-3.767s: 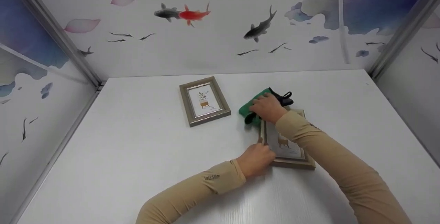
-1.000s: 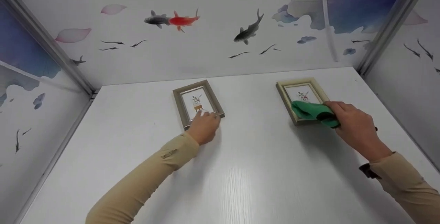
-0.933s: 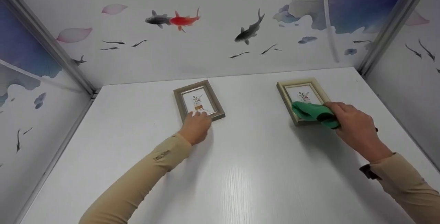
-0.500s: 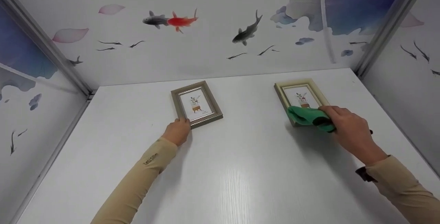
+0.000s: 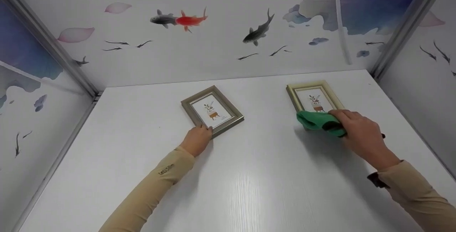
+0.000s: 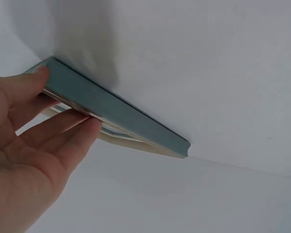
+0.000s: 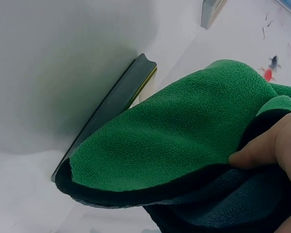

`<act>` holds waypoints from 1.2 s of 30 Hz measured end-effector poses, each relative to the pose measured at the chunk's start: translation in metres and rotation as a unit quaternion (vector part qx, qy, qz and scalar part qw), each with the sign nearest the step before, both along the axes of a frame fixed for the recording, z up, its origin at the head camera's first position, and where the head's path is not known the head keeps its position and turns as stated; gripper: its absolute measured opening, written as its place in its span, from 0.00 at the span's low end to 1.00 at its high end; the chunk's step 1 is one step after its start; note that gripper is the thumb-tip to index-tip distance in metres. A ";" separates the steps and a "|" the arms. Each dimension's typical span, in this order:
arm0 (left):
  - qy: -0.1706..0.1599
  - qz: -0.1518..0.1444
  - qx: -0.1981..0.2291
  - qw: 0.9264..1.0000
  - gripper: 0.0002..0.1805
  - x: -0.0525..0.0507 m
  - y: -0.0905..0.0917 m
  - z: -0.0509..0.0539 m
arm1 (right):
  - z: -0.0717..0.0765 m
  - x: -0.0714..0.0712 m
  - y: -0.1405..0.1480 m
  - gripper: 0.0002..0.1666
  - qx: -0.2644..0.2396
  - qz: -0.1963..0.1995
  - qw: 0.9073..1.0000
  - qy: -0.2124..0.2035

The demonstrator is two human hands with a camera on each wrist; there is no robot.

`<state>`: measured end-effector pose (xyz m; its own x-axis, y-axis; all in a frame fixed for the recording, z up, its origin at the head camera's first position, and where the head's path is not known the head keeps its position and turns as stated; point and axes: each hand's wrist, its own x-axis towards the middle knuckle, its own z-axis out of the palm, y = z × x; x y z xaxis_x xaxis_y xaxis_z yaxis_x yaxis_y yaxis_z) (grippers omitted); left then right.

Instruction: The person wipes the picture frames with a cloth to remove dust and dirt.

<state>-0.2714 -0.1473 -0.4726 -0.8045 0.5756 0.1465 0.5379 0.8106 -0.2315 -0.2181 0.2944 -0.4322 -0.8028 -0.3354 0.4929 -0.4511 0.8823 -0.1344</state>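
A brownish-silver picture frame (image 5: 233,125) with a potted-plant print lies tilted on the white table at centre left. My left hand (image 5: 197,140) holds its near corner; in the left wrist view the thumb presses the outer side of the frame (image 6: 111,107) and the fingers reach over its face. At the right, my right hand (image 5: 363,135) grips a folded green cloth (image 5: 315,120) with black edging. The cloth hangs over the near end of a gold picture frame (image 5: 335,96) and hides it. In the right wrist view the thumb pinches the cloth (image 7: 174,121) at its dark edge.
The white table (image 5: 245,175) meets a back wall (image 5: 221,57) printed with fish and petals. Printed side panels with metal posts (image 5: 399,36) stand left and right. A gap of table separates the two frames.
The gold frame has gone from near the front to the back right. My left hand has moved to the brownish-silver frame, gripped its near corner and turned it, shifting it slightly right.
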 end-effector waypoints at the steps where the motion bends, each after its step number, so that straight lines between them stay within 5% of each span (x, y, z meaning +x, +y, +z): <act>1: -0.009 0.000 -0.005 1.000 0.12 0.002 0.003 0.001 | 0.000 0.000 -0.001 0.36 0.000 0.002 1.000 0.002; 12: -0.003 -0.089 -0.074 0.993 0.15 0.038 0.038 0.008 | 0.006 -0.006 -0.022 0.42 -0.003 0.039 0.999 0.018; 21: 0.023 -0.158 -0.098 0.982 0.08 0.070 0.067 0.010 | 0.007 -0.017 -0.046 0.35 -0.005 0.071 0.997 0.035; 31: -0.019 -0.189 -0.115 0.975 0.10 0.090 0.084 0.017 | 0.012 -0.040 -0.073 0.31 0.024 0.066 0.997 -0.024; 36: -0.040 -0.186 -0.076 0.979 0.07 0.090 0.083 0.017 | 0.013 -0.062 -0.091 0.29 0.031 0.055 0.997 -0.042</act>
<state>-0.1810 -0.0640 -0.4552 -0.5411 0.8407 -0.0183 0.8100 0.5153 -0.2798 -0.2798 0.2034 -0.4189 -0.7975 -0.4505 0.4013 -0.5343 0.8363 -0.1229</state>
